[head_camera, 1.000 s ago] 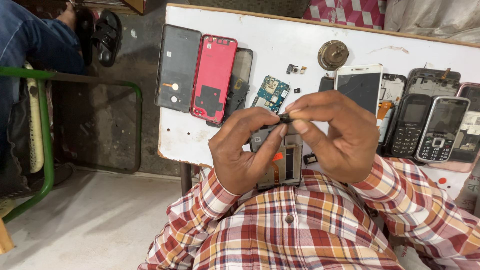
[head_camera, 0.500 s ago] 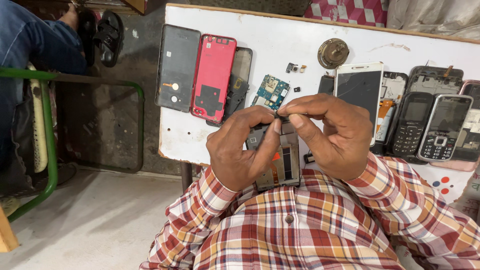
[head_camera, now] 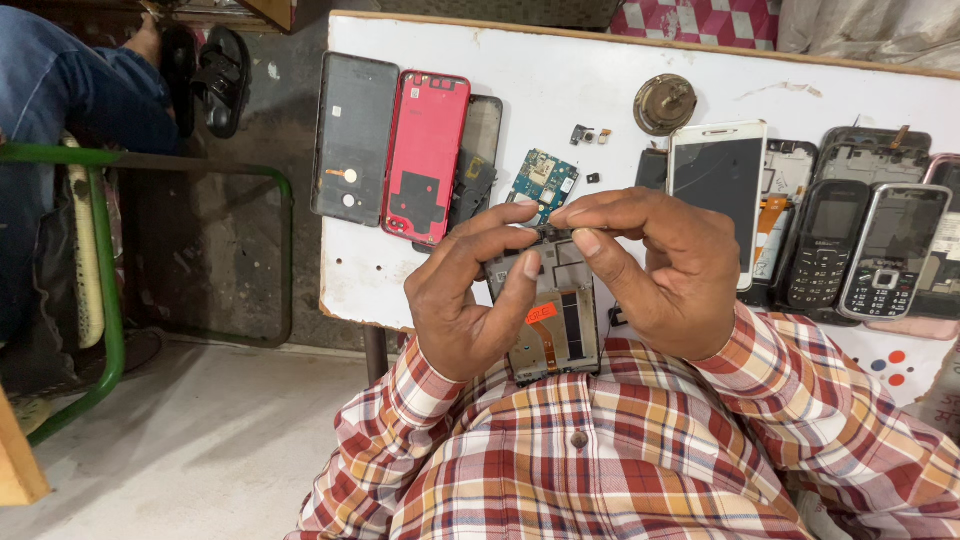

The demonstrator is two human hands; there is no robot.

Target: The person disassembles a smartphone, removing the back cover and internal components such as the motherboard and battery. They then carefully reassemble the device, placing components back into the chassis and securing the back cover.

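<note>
Centrally, an opened phone frame (head_camera: 552,315) is gripped by the left hand (head_camera: 470,300) along its left edge, while the right hand (head_camera: 655,270) is pinched on its top edge with thumb and forefinger. It is held above the near edge of the white table (head_camera: 560,80), over the plaid shirt (head_camera: 600,460). Its long axis runs away from the body, top end toward the table. Open room is left at the table's near-left corner; a red back cover (head_camera: 425,155) and a circuit board (head_camera: 543,182) lie beyond. Compared with a second ago, the hands are set slightly higher and closer together.
</note>
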